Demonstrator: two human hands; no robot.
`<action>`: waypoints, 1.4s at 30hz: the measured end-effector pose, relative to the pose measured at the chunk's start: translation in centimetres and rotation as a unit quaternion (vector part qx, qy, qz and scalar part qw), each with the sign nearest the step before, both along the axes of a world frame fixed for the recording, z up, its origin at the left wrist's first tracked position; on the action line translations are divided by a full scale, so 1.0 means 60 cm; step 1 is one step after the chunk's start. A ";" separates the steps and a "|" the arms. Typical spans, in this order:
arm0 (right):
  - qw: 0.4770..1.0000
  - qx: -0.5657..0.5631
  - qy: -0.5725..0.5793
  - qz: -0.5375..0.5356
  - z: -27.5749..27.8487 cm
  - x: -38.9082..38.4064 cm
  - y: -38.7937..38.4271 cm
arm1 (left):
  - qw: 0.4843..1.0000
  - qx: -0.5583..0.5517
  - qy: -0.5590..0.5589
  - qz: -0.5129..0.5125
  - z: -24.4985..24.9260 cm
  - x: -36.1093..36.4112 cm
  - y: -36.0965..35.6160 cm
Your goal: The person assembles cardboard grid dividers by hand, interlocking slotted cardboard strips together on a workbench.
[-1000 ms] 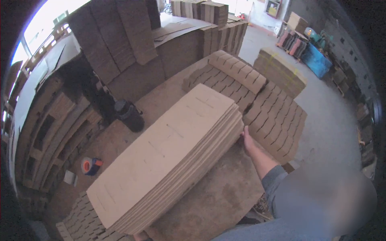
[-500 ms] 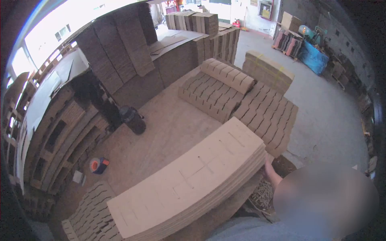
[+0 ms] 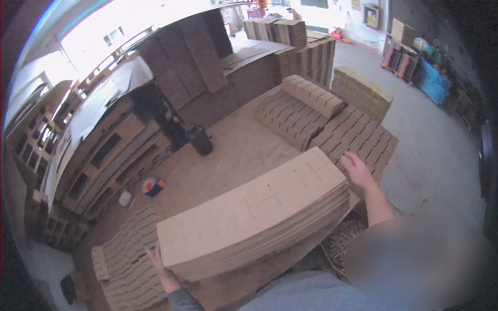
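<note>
A tall stack of cardboard sheets [image 3: 223, 220] lies across the bench in front of me, its top sheet marked with short slits. At the stack's left end, my left hand [image 3: 157, 262] has its fingers stretched up along the end edge. Just off the right end is my right hand [image 3: 358, 171], raised with its fingers apart and nothing in them. Behind it lie rows of slotted cardboard pieces [image 3: 358, 137] with wavy cut lines. More of these slotted pieces [image 3: 127, 259] spread out beside my left hand.
A roll of tape in a dispenser [image 3: 153, 186] and a dark cylindrical container [image 3: 198, 139] stand on the brown work surface [image 3: 236, 150]. Wooden pallets [image 3: 111, 150] are stacked on the left. Tall cardboard stacks [image 3: 176, 67] rise at the back. Scraps [image 3: 345, 238] fill a spot by my right forearm.
My left hand has come into view at the stack's left end. My right hand has risen from beside the right end to above its corner. The whole view has shifted.
</note>
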State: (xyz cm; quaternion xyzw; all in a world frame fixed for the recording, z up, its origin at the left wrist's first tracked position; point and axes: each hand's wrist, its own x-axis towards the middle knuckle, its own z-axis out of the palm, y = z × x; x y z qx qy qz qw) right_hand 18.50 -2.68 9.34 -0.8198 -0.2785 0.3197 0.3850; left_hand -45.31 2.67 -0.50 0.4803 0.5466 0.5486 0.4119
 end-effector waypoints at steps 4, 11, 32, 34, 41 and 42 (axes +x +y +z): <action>0.969 -0.135 -0.059 0.199 0.031 -0.016 0.041 | 0.974 -0.106 0.141 -0.142 0.003 -0.096 0.058; 0.964 -0.088 0.027 0.251 0.039 -0.016 -0.033 | 0.951 -0.219 -0.099 -0.192 0.081 -0.034 -0.007; 0.926 -0.074 -0.279 0.244 0.042 -0.049 0.005 | 0.903 -0.406 -0.094 -0.104 0.151 0.013 0.008; 0.899 -0.012 -0.329 0.289 0.048 -0.098 0.014 | 0.897 -0.423 -0.093 -0.087 0.154 0.019 0.010; 0.833 -0.022 -0.357 0.421 0.024 -0.234 0.032 | 0.903 -0.420 -0.058 -0.074 0.157 0.033 0.019; 0.835 -0.044 -0.345 0.427 0.024 -0.245 0.032 | 0.902 -0.420 -0.059 -0.079 0.159 0.033 0.019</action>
